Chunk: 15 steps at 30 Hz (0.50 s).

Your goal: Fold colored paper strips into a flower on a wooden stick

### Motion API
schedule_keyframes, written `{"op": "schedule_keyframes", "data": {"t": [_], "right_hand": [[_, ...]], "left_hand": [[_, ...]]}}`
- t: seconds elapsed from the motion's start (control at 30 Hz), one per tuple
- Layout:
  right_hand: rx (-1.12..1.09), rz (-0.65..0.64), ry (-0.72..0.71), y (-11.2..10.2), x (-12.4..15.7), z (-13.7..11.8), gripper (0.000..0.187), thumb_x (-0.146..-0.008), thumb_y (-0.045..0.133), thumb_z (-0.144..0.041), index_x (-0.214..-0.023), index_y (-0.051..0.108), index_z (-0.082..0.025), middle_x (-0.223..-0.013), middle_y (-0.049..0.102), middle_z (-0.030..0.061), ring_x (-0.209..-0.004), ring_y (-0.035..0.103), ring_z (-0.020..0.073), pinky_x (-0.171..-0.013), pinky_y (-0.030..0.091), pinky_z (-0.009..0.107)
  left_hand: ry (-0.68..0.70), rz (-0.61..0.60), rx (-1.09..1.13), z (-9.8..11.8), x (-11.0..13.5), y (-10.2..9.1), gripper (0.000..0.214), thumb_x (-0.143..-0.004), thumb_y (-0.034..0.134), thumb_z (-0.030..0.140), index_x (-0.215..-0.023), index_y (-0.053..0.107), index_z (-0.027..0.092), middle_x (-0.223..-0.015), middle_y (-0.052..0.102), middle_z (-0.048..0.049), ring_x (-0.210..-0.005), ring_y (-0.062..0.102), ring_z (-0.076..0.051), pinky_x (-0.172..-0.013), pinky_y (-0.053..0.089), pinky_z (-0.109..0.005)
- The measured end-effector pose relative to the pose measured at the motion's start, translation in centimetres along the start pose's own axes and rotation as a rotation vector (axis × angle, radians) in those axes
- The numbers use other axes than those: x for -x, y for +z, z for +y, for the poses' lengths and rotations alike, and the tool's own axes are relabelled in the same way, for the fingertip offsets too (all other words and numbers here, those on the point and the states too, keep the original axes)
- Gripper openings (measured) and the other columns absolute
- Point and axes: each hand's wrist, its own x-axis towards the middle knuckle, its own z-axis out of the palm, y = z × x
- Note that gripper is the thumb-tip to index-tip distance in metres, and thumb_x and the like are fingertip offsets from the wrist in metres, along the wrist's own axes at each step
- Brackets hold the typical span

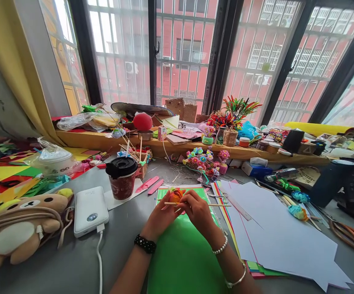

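Observation:
My left hand (pixel 160 216) is closed around a small orange and red piece (pixel 177 196) that looks like crumpled or folded paper. My right hand (pixel 198 212) is closed in a pinch on a thin wooden stick (pixel 221 205), which lies level across both hands with one end pointing right. The fingertips of both hands meet at the orange piece and partly hide it. Beneath my hands lies a green sheet (pixel 186 253) in a glossy clear sleeve.
White paper sheets (pixel 275 228) lie at the right with a clear ruler (pixel 240 207) and scissors (pixel 224 198). At the left are a coffee cup (pixel 122 179), a cabled power bank (pixel 91 212) and a plush bear (pixel 24 228). Pink and blue craft flowers (pixel 200 161) stand behind.

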Motion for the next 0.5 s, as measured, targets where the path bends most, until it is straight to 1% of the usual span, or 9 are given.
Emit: {"op": "schedule_keyframes", "data": {"t": [0.13, 0.33, 0.5], "right_hand": [[0.007, 0.027, 0.017, 0.14, 0.14, -0.25, 0.032, -0.088, 0.036, -0.037, -0.074, 0.056, -0.016, -0.074, 0.056, 0.0065, -0.07, 0.056, 0.0158, -0.059, 0.044, 0.024], [-0.002, 0.05, 0.055, 0.56, 0.33, -0.32, 0.027, -0.086, 0.04, -0.036, -0.076, 0.056, -0.016, -0.076, 0.056, 0.0056, -0.066, 0.054, 0.0144, -0.059, 0.043, 0.024], [0.007, 0.059, 0.062, 0.51, 0.26, -0.47, 0.027, -0.086, 0.041, -0.036, -0.074, 0.055, -0.017, -0.076, 0.055, 0.0053, -0.066, 0.054, 0.0143, -0.058, 0.043, 0.024]], "left_hand": [[-0.037, -0.029, -0.023, -0.04, 0.13, -0.23, 0.03, -0.081, 0.044, 0.04, -0.092, 0.059, 0.017, -0.089, 0.061, -0.0037, -0.075, 0.055, -0.013, -0.076, 0.041, -0.028], [-0.008, -0.003, -0.026, -0.16, 0.07, -0.03, 0.029, -0.079, 0.048, 0.042, -0.091, 0.058, 0.017, -0.09, 0.06, -0.0029, -0.076, 0.055, -0.011, -0.075, 0.041, -0.026], [-0.016, -0.019, 0.031, -0.13, 0.14, 0.32, 0.027, -0.08, 0.046, 0.038, -0.087, 0.059, 0.016, -0.085, 0.061, -0.0028, -0.076, 0.055, -0.011, -0.074, 0.042, -0.025]]}}
